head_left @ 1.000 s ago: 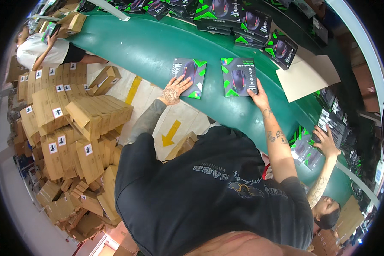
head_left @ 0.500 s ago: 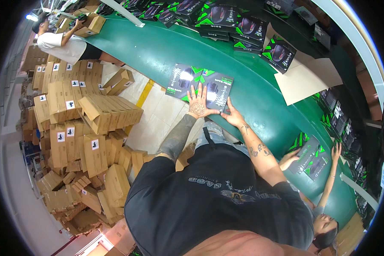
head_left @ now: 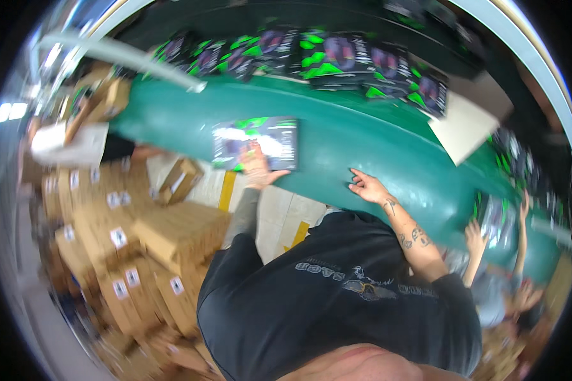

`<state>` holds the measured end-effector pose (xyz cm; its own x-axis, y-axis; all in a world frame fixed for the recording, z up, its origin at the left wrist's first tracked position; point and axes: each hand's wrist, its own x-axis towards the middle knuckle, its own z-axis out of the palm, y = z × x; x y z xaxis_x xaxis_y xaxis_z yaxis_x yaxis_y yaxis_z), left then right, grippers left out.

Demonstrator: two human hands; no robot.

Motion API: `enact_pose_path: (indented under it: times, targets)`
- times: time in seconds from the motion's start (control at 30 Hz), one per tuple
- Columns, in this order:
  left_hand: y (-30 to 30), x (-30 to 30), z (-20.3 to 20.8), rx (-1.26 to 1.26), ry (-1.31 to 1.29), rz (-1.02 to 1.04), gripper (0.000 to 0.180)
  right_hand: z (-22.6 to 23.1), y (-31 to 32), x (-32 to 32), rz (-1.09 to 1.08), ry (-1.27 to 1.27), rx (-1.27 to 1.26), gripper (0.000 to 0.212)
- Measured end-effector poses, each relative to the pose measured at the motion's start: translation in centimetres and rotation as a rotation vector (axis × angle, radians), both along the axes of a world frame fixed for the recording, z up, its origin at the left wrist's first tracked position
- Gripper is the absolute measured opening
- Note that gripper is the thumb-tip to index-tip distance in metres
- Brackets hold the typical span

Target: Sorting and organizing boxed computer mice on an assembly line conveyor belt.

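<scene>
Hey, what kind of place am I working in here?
Probably a warehouse packing line: a long green conveyor belt carries black-and-green retail boxes, with stacks of labelled cardboard cartons beside it. Your left hand rests on one retail box.

Two black-green product boxes (head_left: 255, 143) flat, side by side, near green belt's front edge.

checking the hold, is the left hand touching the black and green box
Touching: the head view shows the left hand lying over the lower edge of the box, no gap between them.
</scene>
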<state>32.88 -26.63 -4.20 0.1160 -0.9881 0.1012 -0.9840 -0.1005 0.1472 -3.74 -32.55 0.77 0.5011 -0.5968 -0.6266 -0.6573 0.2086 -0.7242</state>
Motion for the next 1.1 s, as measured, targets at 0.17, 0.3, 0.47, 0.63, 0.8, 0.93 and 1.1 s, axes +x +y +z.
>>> enact_pose_path:
  times: [0.17,0.3,0.47,0.63,0.8,0.93,1.1]
  targets:
    - [-7.3,12.8,-3.3,0.239,-0.256,0.012,0.123,-3.7,-2.6,-6.1,-0.251,0.191,-0.121,0.053]
    - [-10.6,17.3,-7.5,0.387,-0.248,0.049,0.131,-8.8,-0.8,-10.8,-0.326,0.365,-0.120,0.051]
    - [-13.2,17.4,-12.0,0.635,-0.350,0.064,0.140,-11.6,0.5,-14.5,-0.451,0.401,-0.124,0.048]
    - [-17.5,10.5,-7.0,0.511,-0.390,0.030,0.082,-9.4,2.2,-19.6,-0.625,0.260,-0.450,0.034]
    - [-20.8,-12.8,-7.3,-0.011,0.290,-0.296,0.060,-10.9,-0.1,-32.3,-1.100,0.668,-0.905,0.033]
    - [-17.2,-36.6,-8.8,0.484,0.589,-0.467,0.091,-11.8,-3.3,-43.4,-1.229,0.775,-0.645,0.071]
    - [-13.5,-51.8,-8.7,0.643,1.114,-0.346,0.104,-13.1,-5.0,-46.2,-0.937,0.252,-0.481,0.114]
